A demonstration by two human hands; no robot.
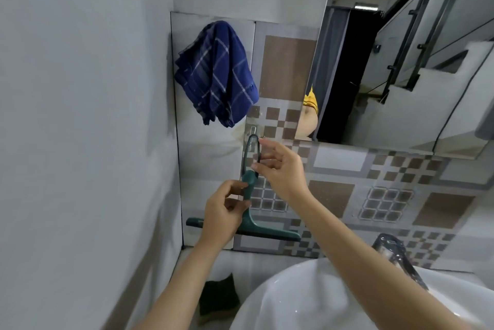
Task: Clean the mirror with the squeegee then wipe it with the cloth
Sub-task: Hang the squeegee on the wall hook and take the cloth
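The squeegee point(250, 212) hangs upright against the patterned wall tiles point(331, 196), just left of the wash basin point(294, 303) and below the lower left corner of the mirror point(401, 62). It is dark green, with a slim handle rising from a wide blade bar that lies level at the bottom; I can read no brand, label or lettering on it, nor anywhere else. A thin dark cord loop point(252, 150) runs up from the top of the handle to a small hook on the tile.

My left hand point(224, 212) is closed around the handle, thumb and fingers pinching it near the middle, and it hides part of the blade bar. My right hand point(280, 166) is up at the cord loop, fingertips pressed on the right strand, the other fingers loosely spread.

The cloth point(216, 73), blue with thin pale check lines, hangs bunched on the wall above and to the left of the squeegee, well apart from both hands. A dark sponge point(217, 300) lies on the ledge beside the basin, and a chrome tap point(395, 257) stands at the basin's back edge. The mirror reflects a staircase with a dark railing.
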